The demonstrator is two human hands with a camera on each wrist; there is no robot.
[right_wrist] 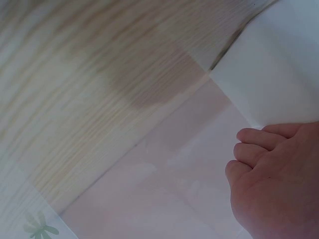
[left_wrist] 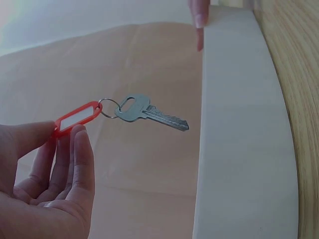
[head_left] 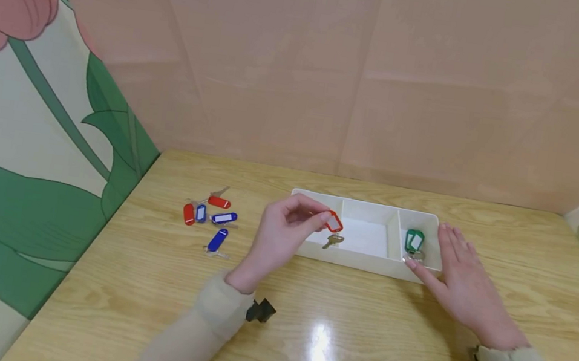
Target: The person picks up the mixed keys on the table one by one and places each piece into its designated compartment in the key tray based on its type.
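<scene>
My left hand [head_left: 283, 228] pinches a red key tag [head_left: 335, 221] between thumb and fingers. From its ring hangs a key [left_wrist: 132, 108], above the white divided tray [head_left: 355, 262] near the divider of its left and middle compartments. The tag's white label shows in the left wrist view. At the tray's right end my right hand [head_left: 468, 283] rests with straight fingers along the outer wall, its thumb at the front rim. Green key tags [head_left: 413, 241] with keys lie in the right compartment. My left hand partly hides the left compartment.
On the wooden table [head_left: 141, 307] left of the tray lie loose keys with red tags [head_left: 219, 202] and blue tags [head_left: 217, 240]. A pinkish cloth wall [head_left: 280, 82] rises behind the table, and a flower-patterned panel [head_left: 22, 170] stands along the left side.
</scene>
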